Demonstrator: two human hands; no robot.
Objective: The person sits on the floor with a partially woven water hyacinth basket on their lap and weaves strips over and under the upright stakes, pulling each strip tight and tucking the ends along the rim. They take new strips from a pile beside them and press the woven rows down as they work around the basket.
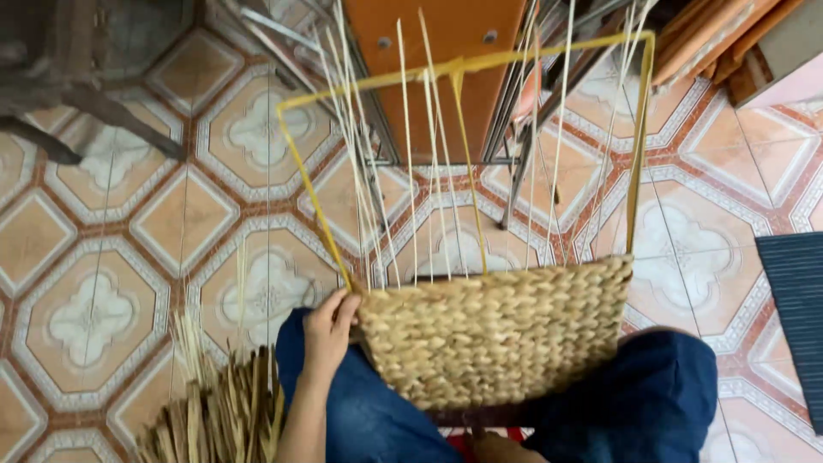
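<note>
Head camera, looking straight down at a seated person's lap. A half-woven basket (pixel 497 330) of braided straw rests across the person's knees, clad in blue trousers (pixel 660 386). Its woven wall covers the lower part of a yellow wire frame (pixel 463 64), which rises bare above the weave towards the top of the picture. Thin pale upright stakes (pixel 410 171) stand out of the weave and run up through the frame. The left hand (pixel 328 330) is at the left edge of the basket, fingers curled against the top corner of the woven wall where the yellow frame enters it, gripping that edge. The right hand (pixel 497 447) shows only in part at the bottom edge, under the basket; whether it is closed on anything cannot be told. A bundle of dry straw (pixel 219 411) lies on the floor just left of the left knee. The floor (pixel 103 257) is patterned tile in orange and white. An orange panel (pixel 437 34) on metal legs stands beyond the basket, and a dark ribbed mat (pixel 797 317) lies at the right edge.
</note>
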